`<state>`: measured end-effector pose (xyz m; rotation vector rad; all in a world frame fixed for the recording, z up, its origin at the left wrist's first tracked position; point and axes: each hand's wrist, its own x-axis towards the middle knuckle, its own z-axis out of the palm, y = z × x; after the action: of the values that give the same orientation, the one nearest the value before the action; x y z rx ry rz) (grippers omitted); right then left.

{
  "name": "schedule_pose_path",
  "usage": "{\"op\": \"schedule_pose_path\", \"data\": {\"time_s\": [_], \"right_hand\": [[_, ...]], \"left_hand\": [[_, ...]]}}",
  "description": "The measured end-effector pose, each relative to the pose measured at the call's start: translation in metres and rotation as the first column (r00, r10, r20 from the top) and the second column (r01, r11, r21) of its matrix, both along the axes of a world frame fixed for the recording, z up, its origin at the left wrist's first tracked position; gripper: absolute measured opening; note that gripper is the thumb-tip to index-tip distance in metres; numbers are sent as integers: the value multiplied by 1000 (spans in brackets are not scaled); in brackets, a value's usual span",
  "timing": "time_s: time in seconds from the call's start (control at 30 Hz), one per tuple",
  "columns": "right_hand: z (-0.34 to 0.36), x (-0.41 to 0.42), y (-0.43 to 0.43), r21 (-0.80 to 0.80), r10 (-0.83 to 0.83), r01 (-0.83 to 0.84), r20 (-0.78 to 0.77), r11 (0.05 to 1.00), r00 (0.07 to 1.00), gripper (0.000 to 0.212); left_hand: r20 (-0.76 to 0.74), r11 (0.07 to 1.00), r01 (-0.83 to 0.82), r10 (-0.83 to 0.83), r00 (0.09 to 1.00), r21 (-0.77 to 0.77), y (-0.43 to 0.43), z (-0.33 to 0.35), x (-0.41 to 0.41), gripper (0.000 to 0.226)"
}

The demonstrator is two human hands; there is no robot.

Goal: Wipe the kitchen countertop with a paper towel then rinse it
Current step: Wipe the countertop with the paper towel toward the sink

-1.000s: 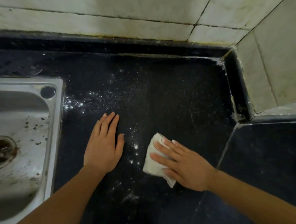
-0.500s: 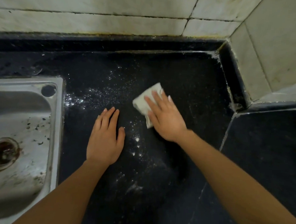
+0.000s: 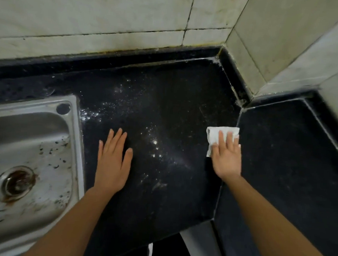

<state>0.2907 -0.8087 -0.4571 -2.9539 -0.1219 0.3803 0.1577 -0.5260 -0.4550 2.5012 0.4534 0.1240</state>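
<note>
The right hand (image 3: 226, 156) lies flat, fingers spread, pressing a folded towel (image 3: 215, 136) onto the counter (image 3: 180, 112). Nothing is gripped; the palm and fingers simply pin the towel down, its far edge and left side showing beyond the fingertips. It sits at the seam where the two dark slabs meet, well right of the white powder (image 3: 153, 142) scattered mid-counter. The left hand (image 3: 112, 160) rests open and empty on the counter, just right of the sink (image 3: 73, 134).

The towel looks light, soft and limp. It will likely bunch or tear if dragged by one corner, and weaken once wet, so flat pressure across the whole fold seems the safest hold.

The sink is steel, holding dark specks and smears across its basin and a rust-stained drain (image 3: 16, 182). No standing water shows. A tap hole (image 3: 63, 108) at its rim is empty.
</note>
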Motion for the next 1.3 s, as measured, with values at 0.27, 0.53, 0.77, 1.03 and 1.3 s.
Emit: {"op": "schedule_pose_path", "data": {"time_s": [0.27,0.53,0.77,1.03,1.3], "right_hand": [[3,-112,-14,5,632,-632,-11,775,775,49],[-1,-83,-30,-34,2,-1,20,999,1000,54],[-9,-192,74,57,124,-129,96,990,988,57],[-10,-138,16,-72,778,-775,22,627,628,49],[6,-65,48,24,-279,280,-43,960,959,54]], "left_hand": [[-225,977,-149,181,957,152,12,-11,-107,62],[-241,991,-123,133,961,59,15,-3,-111,68],[-314,994,-73,94,945,76,20,-2,-110,72],[-398,995,-48,78,914,86,20,1,-109,73],[-443,995,-32,72,893,97,21,0,-106,74]]}}
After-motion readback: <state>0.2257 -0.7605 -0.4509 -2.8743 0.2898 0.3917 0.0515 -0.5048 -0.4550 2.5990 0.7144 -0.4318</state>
